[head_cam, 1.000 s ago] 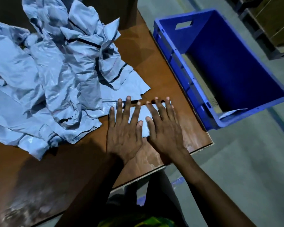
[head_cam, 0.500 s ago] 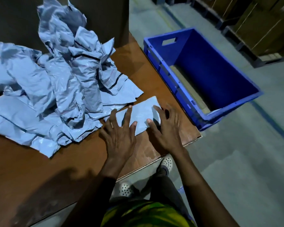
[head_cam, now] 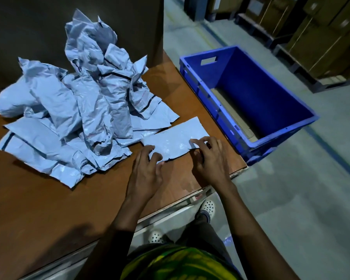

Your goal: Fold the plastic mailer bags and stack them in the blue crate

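Grey-blue folded mailer (head_cam: 176, 142), flat strip | left hand (head_cam: 148, 168) grip: pinching edge | right hand (head_cam: 209, 158) grip: pinching end

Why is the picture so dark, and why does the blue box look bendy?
Head view: dim light leaves a big dark shadow on the table near the person; the wide lens makes the blue crate look slanted and stretched; the left hand and right hand gripping the folded mailer look slightly smeared.
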Motion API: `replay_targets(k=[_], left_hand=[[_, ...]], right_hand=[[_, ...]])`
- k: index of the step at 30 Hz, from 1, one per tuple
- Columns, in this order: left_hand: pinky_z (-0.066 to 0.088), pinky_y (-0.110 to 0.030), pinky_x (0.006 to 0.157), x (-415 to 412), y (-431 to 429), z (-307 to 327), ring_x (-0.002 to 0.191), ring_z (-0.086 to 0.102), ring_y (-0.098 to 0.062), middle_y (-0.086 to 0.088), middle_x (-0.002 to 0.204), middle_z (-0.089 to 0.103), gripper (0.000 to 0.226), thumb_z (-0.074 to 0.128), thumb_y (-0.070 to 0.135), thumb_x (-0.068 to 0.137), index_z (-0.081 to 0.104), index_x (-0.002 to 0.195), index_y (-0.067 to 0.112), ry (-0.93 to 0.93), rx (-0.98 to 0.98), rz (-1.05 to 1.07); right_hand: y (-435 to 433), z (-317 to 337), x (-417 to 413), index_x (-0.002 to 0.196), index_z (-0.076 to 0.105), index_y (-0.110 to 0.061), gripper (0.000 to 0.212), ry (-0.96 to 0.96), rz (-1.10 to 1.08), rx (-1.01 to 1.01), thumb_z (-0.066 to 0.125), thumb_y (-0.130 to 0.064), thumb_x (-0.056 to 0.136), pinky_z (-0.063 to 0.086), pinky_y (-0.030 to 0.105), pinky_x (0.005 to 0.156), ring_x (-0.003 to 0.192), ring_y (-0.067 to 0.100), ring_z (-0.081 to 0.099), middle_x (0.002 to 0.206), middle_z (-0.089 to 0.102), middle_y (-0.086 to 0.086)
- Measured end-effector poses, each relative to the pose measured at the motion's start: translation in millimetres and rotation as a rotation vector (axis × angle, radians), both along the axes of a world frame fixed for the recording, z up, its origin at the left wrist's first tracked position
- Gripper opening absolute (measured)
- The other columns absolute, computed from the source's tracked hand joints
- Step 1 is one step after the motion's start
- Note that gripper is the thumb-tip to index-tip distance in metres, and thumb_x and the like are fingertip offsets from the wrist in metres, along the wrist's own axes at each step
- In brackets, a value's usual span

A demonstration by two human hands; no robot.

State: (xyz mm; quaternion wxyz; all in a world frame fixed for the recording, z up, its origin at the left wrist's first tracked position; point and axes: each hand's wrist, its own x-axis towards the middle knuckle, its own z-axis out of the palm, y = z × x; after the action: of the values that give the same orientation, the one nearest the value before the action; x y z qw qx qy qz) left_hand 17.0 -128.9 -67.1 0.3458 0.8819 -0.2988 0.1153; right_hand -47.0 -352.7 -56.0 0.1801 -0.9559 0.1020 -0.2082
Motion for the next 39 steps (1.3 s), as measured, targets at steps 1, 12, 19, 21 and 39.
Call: replay_targets(k=[1, 12, 19, 21, 39], left_hand=[[0.053, -0.045, 0.094, 2, 1, 0, 0.115, 0.06, -0.038, -0.021, 0.126, 0.06, 0.011, 0.074, -0.001, 0.089, 0.068, 0.098, 0.003, -0.034, 0.013, 0.011], [0.043, -0.044, 0.07, 24, 9, 58, 0.085, 0.055, -0.032, -0.017, 0.09, 0.062, 0.018, 0.05, 0.015, 0.104, 0.065, 0.108, 0.006, -0.044, -0.205, 0.257], [0.046, -0.046, 0.068, 30, -1, 24, 0.083, 0.055, -0.039, -0.02, 0.085, 0.06, 0.009, 0.057, -0.003, 0.098, 0.065, 0.099, 0.001, 0.093, 0.027, 0.21], [0.049, -0.051, 0.079, 16, -5, 25, 0.093, 0.054, -0.039, -0.021, 0.099, 0.061, 0.012, 0.053, 0.0, 0.101, 0.065, 0.105, -0.001, 0.03, 0.021, 0.233], [0.012, -0.052, 0.128, -25, -33, 2, 0.16, -0.001, -0.033, -0.012, 0.173, 0.011, 0.061, 0.02, 0.038, 0.11, 0.019, 0.165, 0.012, 0.063, 0.494, 0.014]], right_hand=[[0, 1, 2, 0.131, 0.068, -0.02, 0.048, -0.02, -0.02, -0.034, 0.076, -0.006, 0.085, 0.046, 0.044, 0.09, 0.111, 0.031, 0.051, 0.124, 0.059, 0.01], [-18, 68, 4, 0.119, 0.073, -0.02, 0.024, -0.174, 0.128, 0.276, 0.073, -0.031, 0.098, 0.043, 0.019, 0.098, 0.108, -0.005, 0.06, 0.118, 0.067, -0.022], [-16, 43, 7, 0.124, 0.073, -0.032, 0.025, 0.222, -0.003, 0.229, 0.07, -0.034, 0.099, 0.041, 0.045, 0.103, 0.128, 0.019, 0.051, 0.13, 0.062, -0.002], [-3, 37, 2, 0.133, 0.067, -0.032, 0.033, 0.206, -0.059, 0.057, 0.067, -0.038, 0.1, 0.033, 0.05, 0.108, 0.139, 0.025, 0.038, 0.148, 0.05, 0.002], [46, -6, -16, 0.16, 0.04, -0.028, 0.051, 0.231, 0.013, -0.014, 0.035, -0.041, 0.111, 0.011, 0.042, 0.13, 0.161, 0.02, 0.013, 0.169, 0.033, -0.003]])
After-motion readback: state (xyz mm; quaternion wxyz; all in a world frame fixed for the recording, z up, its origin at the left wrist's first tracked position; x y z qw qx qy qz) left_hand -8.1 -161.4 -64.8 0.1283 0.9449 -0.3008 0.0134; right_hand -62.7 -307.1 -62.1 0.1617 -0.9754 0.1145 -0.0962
